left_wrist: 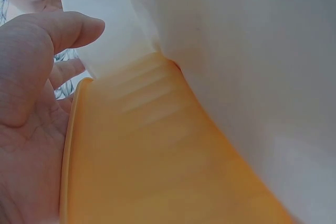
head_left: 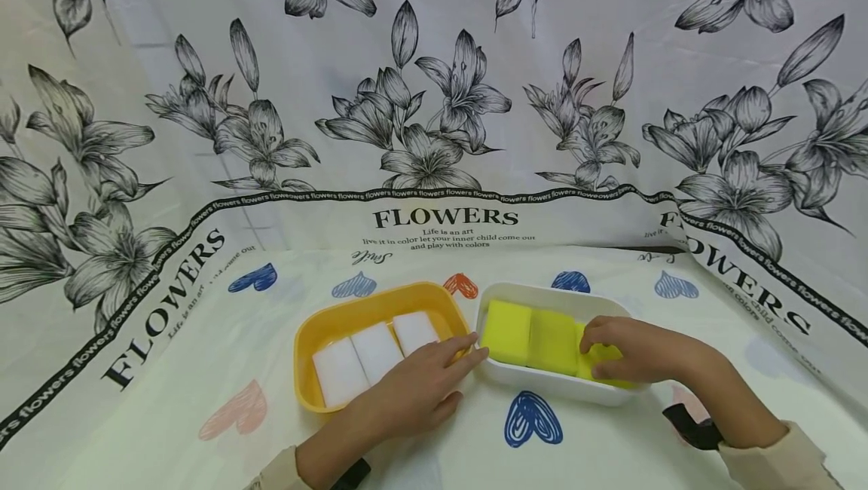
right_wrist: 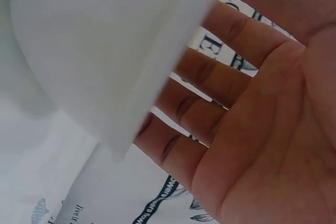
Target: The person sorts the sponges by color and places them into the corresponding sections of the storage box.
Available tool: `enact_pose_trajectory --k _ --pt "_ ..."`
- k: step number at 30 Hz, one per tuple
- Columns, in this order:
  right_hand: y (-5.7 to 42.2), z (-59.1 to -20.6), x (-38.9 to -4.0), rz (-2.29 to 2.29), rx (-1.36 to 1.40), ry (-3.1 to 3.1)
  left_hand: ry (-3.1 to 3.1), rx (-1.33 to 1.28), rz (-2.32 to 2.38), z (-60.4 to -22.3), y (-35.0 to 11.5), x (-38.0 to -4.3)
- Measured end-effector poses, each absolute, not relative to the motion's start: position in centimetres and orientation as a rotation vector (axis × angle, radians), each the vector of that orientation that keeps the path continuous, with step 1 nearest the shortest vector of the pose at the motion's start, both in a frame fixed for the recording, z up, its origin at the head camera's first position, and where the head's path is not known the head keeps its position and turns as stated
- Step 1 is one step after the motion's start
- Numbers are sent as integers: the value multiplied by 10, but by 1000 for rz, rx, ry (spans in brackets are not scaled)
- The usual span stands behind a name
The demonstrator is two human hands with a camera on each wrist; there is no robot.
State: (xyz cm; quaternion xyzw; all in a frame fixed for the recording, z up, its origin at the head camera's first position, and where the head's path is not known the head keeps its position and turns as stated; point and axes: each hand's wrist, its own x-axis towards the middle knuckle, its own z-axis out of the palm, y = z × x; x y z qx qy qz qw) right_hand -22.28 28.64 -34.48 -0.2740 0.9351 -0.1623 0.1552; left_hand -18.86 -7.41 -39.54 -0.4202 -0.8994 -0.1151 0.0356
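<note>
My left hand (head_left: pixel 420 388) has its fingers stretched across the near right corner of the orange-yellow tray (head_left: pixel 308 358), their tips by the white tray's left end. The left wrist view shows the palm beside the tray's wall (left_wrist: pixel 136 156). Three white sponge blocks (head_left: pixel 376 350) lie in that tray. My right hand (head_left: pixel 640 350) reaches over the right end of the white tray (head_left: pixel 542 381). Its bent index finger and thumb touch the rightmost yellow sponge block (head_left: pixel 603 356); the grip is unclear. In the right wrist view, the rim (right_wrist: pixel 173 51) hides the fingertips.
Two more yellow sponge blocks (head_left: pixel 507 332) sit in the white tray's left and middle. A white cloth with printed hearts (head_left: pixel 532 421) covers the table. Behind it hangs a flower-printed curtain (head_left: pixel 434 120). Both wrists wear black straps (head_left: pixel 692 426).
</note>
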Motion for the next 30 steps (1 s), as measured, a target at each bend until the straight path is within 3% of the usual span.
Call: enact_pose_trajectory --k 30 --pt "283 -360 -230 -413 -779 2767 -2722 -1301 -309 -395 -72 -188"
